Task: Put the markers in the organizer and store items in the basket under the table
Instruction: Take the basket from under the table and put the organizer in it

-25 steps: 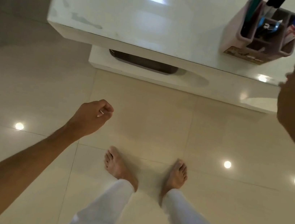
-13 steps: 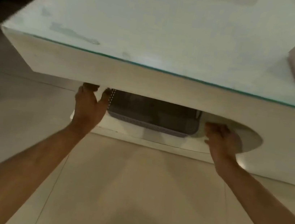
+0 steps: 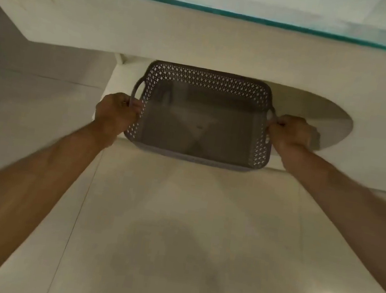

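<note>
Both hands grasp the grey perforated plastic basket: the left grip clenched round its left handle, the right grip round its right handle. The basket sits beneath the white glass-topped tabletop, above the beige tiled floor.

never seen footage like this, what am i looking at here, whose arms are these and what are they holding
There is no machine here. A person wears a camera on the head, looking forward and down, so the two arms reaching in from below are that person's own. The left hand and the right hand each have fingers curled round a side handle of a grey perforated basket, which sits on a low shelf under the white table. The basket looks empty. Below is a glossy tiled floor.
</note>
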A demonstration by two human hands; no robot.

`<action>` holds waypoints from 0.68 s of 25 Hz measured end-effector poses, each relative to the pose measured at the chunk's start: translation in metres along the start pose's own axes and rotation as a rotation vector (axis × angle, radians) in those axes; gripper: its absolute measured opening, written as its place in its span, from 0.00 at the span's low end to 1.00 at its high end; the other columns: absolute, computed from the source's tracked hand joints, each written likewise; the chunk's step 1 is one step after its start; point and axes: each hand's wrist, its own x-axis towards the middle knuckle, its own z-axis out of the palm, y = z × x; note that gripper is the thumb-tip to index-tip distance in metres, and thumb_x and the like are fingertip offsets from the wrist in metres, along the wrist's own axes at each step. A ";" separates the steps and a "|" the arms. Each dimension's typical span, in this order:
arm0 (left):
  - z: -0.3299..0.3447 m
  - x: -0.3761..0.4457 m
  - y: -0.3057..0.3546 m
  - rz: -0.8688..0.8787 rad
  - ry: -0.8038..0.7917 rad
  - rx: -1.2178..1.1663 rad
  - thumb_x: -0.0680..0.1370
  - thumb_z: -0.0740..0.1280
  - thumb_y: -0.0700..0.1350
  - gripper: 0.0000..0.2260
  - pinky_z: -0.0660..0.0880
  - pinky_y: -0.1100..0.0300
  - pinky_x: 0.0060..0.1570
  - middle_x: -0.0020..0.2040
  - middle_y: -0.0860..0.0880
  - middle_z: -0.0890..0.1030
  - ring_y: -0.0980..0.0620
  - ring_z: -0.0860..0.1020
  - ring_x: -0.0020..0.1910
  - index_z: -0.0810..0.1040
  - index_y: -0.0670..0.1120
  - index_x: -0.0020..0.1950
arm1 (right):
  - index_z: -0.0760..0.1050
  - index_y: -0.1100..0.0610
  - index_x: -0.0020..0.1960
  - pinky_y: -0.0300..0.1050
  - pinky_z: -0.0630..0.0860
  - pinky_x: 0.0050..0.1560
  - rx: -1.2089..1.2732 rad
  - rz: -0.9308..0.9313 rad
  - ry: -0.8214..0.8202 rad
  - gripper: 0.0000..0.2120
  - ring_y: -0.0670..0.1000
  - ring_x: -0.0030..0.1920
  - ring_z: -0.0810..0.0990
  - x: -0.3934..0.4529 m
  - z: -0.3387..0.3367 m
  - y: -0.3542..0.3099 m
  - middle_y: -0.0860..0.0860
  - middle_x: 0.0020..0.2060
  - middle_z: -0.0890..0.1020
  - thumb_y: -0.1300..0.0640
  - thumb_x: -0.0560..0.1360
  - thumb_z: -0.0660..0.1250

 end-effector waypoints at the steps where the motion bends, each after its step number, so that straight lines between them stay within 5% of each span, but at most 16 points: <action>1: -0.009 -0.028 -0.001 -0.020 -0.009 0.011 0.77 0.70 0.37 0.11 0.80 0.60 0.53 0.50 0.52 0.86 0.55 0.82 0.47 0.85 0.51 0.54 | 0.86 0.64 0.48 0.53 0.84 0.55 0.118 0.086 -0.034 0.10 0.60 0.49 0.86 -0.020 -0.011 0.008 0.61 0.48 0.88 0.60 0.80 0.69; 4: -0.052 -0.118 0.006 -0.094 -0.120 0.083 0.75 0.70 0.33 0.15 0.79 0.71 0.42 0.47 0.54 0.85 0.57 0.81 0.43 0.83 0.52 0.54 | 0.86 0.62 0.49 0.44 0.84 0.43 0.385 0.348 -0.212 0.08 0.51 0.37 0.84 -0.097 -0.067 0.024 0.57 0.42 0.87 0.72 0.74 0.74; 7: -0.111 -0.195 0.032 -0.158 -0.235 0.131 0.71 0.72 0.31 0.20 0.82 0.62 0.46 0.50 0.53 0.86 0.51 0.84 0.49 0.83 0.55 0.53 | 0.85 0.61 0.45 0.49 0.81 0.47 0.463 0.472 -0.396 0.10 0.55 0.38 0.84 -0.162 -0.142 0.019 0.57 0.38 0.86 0.75 0.73 0.74; 12: -0.217 -0.272 0.130 -0.238 -0.304 0.139 0.71 0.75 0.32 0.15 0.84 0.48 0.56 0.42 0.53 0.89 0.50 0.88 0.45 0.87 0.53 0.47 | 0.84 0.60 0.42 0.57 0.84 0.51 0.358 0.412 -0.484 0.10 0.55 0.38 0.84 -0.226 -0.292 -0.060 0.56 0.35 0.85 0.74 0.71 0.75; 17: -0.272 -0.256 0.242 -0.105 -0.213 0.086 0.74 0.76 0.38 0.12 0.83 0.46 0.58 0.46 0.53 0.89 0.52 0.87 0.47 0.87 0.52 0.54 | 0.86 0.60 0.45 0.56 0.85 0.53 0.414 0.349 -0.409 0.10 0.55 0.40 0.85 -0.190 -0.353 -0.156 0.55 0.37 0.87 0.74 0.72 0.74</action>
